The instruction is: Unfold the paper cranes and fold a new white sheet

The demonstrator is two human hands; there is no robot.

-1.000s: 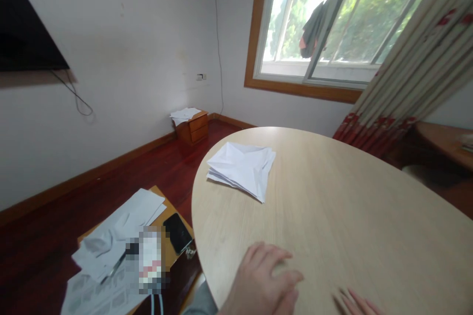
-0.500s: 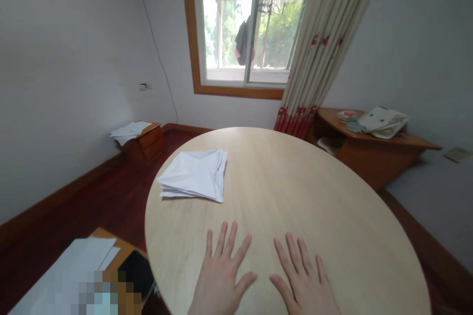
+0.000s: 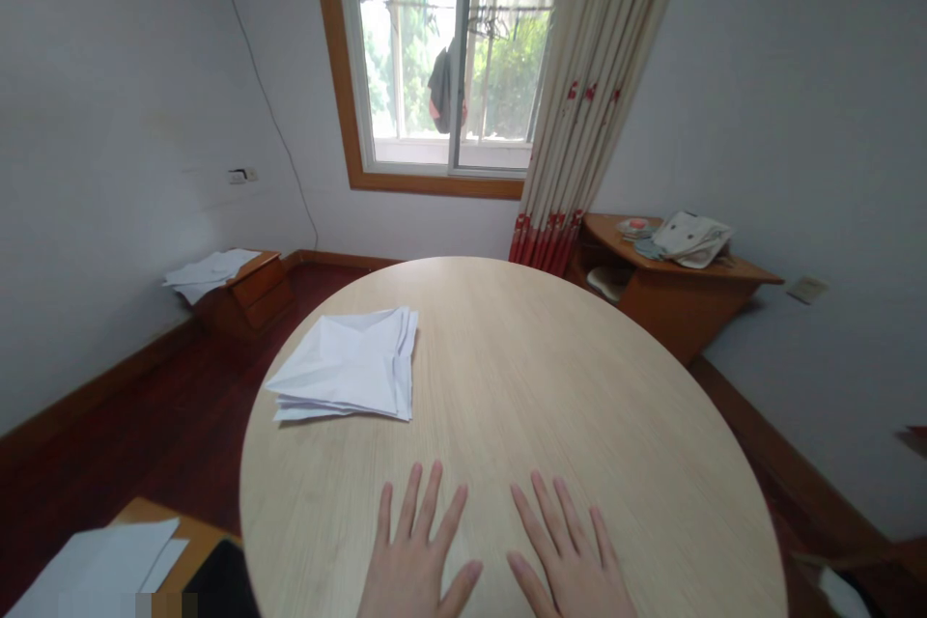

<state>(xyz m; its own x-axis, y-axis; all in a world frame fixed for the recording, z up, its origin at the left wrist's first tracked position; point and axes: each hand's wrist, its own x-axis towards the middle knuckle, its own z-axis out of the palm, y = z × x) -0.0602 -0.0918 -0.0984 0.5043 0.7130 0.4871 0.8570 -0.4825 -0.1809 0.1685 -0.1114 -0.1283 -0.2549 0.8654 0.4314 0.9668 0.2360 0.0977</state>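
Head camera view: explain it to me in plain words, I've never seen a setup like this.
There is no machine here, just a person's bare hands. One camera, worn on the head, looks forward and down, so you see roughly what the wearer sees. The left hand and right hand are palms down, fingers spread, at the near part of a round table. Beyond the left hand lies a stack of creased white paper. Neither hand holds anything.
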